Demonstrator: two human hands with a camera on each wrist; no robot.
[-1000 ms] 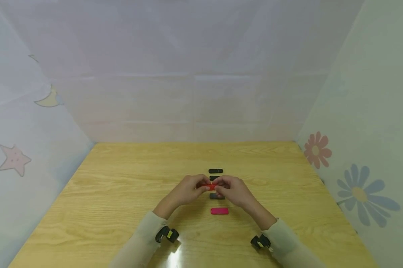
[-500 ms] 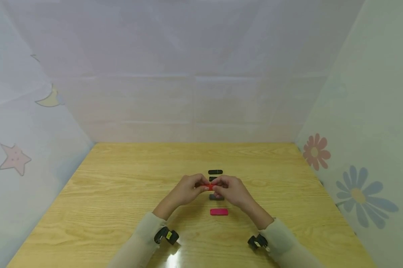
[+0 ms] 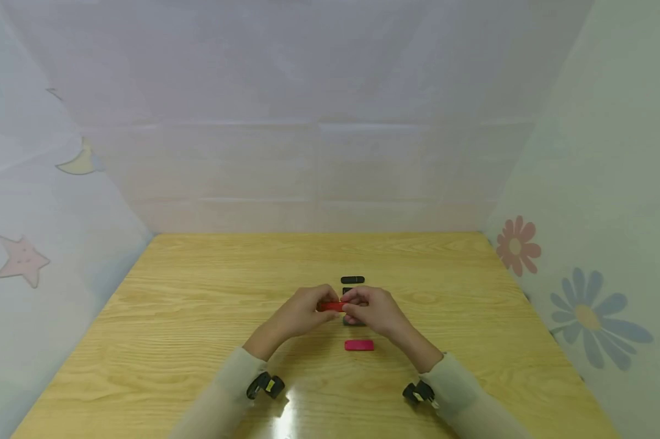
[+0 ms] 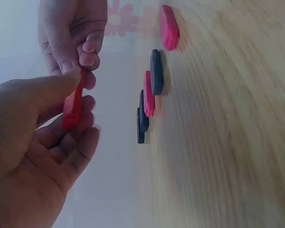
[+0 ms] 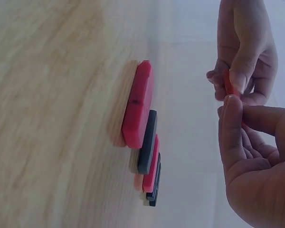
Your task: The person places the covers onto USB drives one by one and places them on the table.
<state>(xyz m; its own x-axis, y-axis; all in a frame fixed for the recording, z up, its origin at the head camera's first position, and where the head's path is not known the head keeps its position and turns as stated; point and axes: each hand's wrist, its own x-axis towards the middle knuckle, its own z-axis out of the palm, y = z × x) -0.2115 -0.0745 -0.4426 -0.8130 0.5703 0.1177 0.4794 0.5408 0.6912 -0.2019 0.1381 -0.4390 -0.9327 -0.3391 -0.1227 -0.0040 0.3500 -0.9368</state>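
Between both hands, raised above the table, is a red USB stick. My left hand grips its left part between thumb and fingers; in the left wrist view the red stick points along the thumb. At the other end, the thumb and fingertips of my right hand pinch it, covering that tip. The right wrist view shows only a short piece of the red stick between the hands. Below the hands lies a dark grey USB stick, partly covered by right fingers.
A pink-red stick lies nearest on the wooden table. Farther back are a black stick and another black stick, partly hidden. Another pink stick shows in the row. Fabric walls enclose the table.
The red stick has shifted slightly left with the left hand, and more of its length shows. The right hand has moved a little left too. The sticks on the table stay put.
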